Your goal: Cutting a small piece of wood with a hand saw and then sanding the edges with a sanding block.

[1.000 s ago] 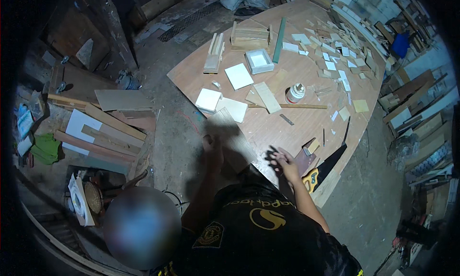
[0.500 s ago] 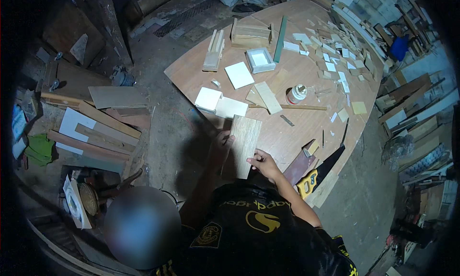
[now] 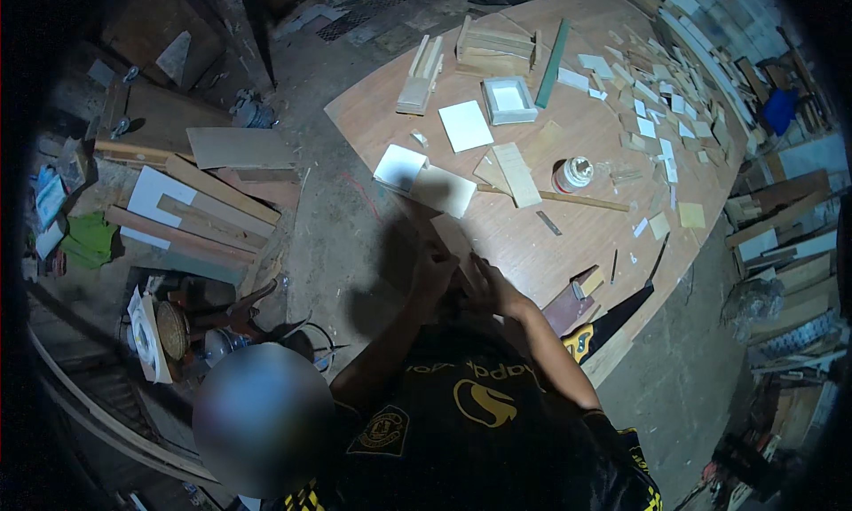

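Observation:
A flat wooden board (image 3: pixel 453 236), now in shadow, is tilted between my two hands close to my body. My left hand (image 3: pixel 432 273) grips its left side with bent fingers. On the opposite side, my right hand (image 3: pixel 495 289) holds the board's edge, fingers pointing up along it. The board's lower end is hidden behind the hands. Just beyond it on the table lie a white square block (image 3: pixel 399 166) and a pale flat panel (image 3: pixel 446 191). Right of my right hand sits a brownish sanding block or plate (image 3: pixel 566 314) beside a yellow-handled handsaw (image 3: pixel 612 323).
The wooden table (image 3: pixel 373 112) carries a small wooden box frame (image 3: pixel 497 51), a white-bottomed tray (image 3: pixel 509 100), a glue jar (image 3: pixel 572 174), a long stick (image 3: pixel 586 200) and many offcuts (image 3: pixel 657 112) at the right. Stacked boards (image 3: pixel 200 196) lean at the left.
The board has tipped from facing me broadly to a steeper, shadowed angle. My hands have come closer together, and the view has shifted slightly left.

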The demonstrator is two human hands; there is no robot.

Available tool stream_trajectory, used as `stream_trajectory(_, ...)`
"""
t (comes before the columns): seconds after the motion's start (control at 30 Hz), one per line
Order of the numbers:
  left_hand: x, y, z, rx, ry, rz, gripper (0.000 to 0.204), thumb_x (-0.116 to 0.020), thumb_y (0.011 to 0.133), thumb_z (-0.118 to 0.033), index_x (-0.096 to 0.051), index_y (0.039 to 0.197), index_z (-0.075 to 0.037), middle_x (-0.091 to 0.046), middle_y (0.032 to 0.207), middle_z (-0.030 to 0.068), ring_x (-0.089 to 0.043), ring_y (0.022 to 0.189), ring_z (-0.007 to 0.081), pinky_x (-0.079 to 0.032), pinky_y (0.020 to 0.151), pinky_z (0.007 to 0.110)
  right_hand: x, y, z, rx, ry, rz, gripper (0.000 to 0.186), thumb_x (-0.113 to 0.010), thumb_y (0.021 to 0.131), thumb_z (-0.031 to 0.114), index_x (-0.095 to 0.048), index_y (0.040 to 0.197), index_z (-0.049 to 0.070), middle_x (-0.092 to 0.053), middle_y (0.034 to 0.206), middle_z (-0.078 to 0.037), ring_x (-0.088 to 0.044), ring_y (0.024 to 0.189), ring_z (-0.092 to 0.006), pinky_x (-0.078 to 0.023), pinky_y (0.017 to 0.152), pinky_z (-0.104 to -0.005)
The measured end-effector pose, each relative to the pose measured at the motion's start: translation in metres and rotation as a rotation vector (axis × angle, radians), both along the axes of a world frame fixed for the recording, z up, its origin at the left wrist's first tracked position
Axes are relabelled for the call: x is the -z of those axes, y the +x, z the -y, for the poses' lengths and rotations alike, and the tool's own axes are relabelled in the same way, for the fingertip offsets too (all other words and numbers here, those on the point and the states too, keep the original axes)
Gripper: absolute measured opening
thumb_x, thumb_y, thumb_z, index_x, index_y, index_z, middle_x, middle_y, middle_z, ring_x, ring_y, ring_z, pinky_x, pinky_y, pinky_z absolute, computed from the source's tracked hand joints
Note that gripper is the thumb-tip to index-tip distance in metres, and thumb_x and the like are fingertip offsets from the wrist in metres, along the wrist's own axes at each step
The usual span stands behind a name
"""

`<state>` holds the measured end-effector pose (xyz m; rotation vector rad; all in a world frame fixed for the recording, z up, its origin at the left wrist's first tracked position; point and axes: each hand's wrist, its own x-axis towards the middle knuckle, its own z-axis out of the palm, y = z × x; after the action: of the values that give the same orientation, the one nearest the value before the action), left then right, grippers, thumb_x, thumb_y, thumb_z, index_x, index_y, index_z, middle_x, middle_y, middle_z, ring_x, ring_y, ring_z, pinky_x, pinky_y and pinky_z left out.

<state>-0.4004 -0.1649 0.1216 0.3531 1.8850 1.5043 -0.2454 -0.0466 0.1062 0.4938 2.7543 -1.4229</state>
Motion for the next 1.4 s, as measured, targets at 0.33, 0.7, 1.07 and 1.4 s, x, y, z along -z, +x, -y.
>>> stream_trajectory(0.33,0.025,-0.055,0.037,0.131,-0.050,0.509,0.042,-0.060,0.092,-0.035,-0.049,0.121,-0.007,-0.058,0.107,0.0078,-0.059,0.085,0.0170,-0.056,0.069,0.035,-0.011,-0.022,-0.066,0.088,-0.765,0.166,0.078,-0.061,0.079,0.005,-0.027,0.149,0.005,-0.053,0.125,-0.005,-0.050,0.099,-0.0106,-0.042,0.081,-0.0220)
stream_trajectory(0.7,0.039,-0.119,-0.011,0.086,0.042,0.500,0.049,-0.060,0.092,-0.029,-0.045,0.131,-0.004,-0.059,0.107,0.0076,-0.061,0.093,0.0181,-0.057,0.076,0.039,-0.005,-0.058,-0.088,0.109,-1.188,0.322,0.077,-0.056,0.073,0.004,-0.033,0.147,0.004,-0.049,0.138,-0.015,-0.046,0.127,-0.0214,-0.032,0.107,-0.0293)
stream_trajectory(1.07,0.048,-0.162,-0.002,0.097,0.239,0.575,0.023,-0.056,0.095,-0.009,-0.053,0.113,0.006,-0.061,0.101,0.0135,-0.067,0.084,0.0241,-0.060,0.073,0.036,-0.045,-0.084,-0.060,0.461,-1.402,0.407,0.083,-0.064,0.065,0.005,-0.035,0.142,-0.004,-0.050,0.137,-0.020,-0.051,0.126,-0.0280,-0.036,0.108,-0.0363)
stream_trajectory(1.4,0.028,-0.157,-0.020,0.035,0.293,0.586,0.018,-0.058,0.093,-0.006,-0.055,0.107,0.005,-0.062,0.099,0.0147,-0.068,0.083,0.0253,-0.060,0.074,0.037,0.076,-0.009,-0.061,0.456,-1.515,0.342,0.077,-0.061,0.073,0.017,-0.033,0.140,-0.009,-0.048,0.135,-0.026,-0.051,0.124,-0.0319,-0.037,0.107,-0.0372)
